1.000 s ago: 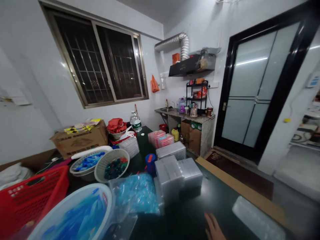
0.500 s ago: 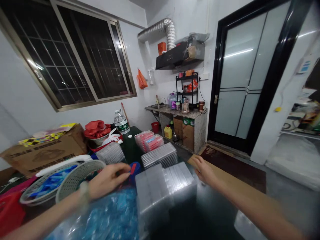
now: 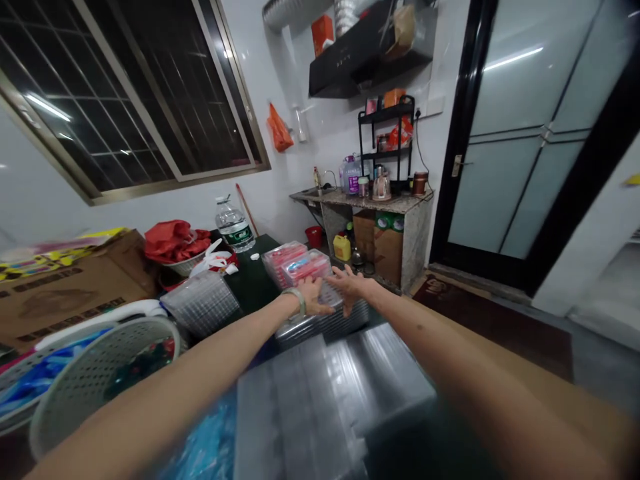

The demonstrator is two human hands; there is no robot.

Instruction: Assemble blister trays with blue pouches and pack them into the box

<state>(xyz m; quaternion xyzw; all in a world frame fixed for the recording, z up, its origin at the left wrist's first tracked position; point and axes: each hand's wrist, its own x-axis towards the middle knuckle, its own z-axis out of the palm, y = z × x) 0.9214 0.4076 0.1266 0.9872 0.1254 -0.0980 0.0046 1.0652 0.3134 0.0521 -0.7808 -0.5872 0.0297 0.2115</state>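
My left hand [image 3: 311, 297] and my right hand [image 3: 350, 287] reach forward, close together over a stack of clear plastic cases [image 3: 323, 327]. Both have their fingers apart. Blur hides whether the fingertips touch the top case. Just beyond them lie clear packs with red and pink contents [image 3: 305, 265]. Nearer to me, under my forearms, stands a larger block of stacked clear plastic cases [image 3: 300, 400]. A clear bag of blue pieces [image 3: 207, 440] shows below my left forearm.
Left of my arms are a pale perforated basket [image 3: 65, 393], another stack of clear cases [image 3: 203, 303], a cardboard box [image 3: 75, 287] and a large water bottle [image 3: 235, 227]. A stone counter [image 3: 370, 205] stands behind, with a black-framed door [image 3: 505, 193] at right.
Both hands have moved forward and inward, from either side of the near block to the farther stack of cases. My view has shifted closer and lower.
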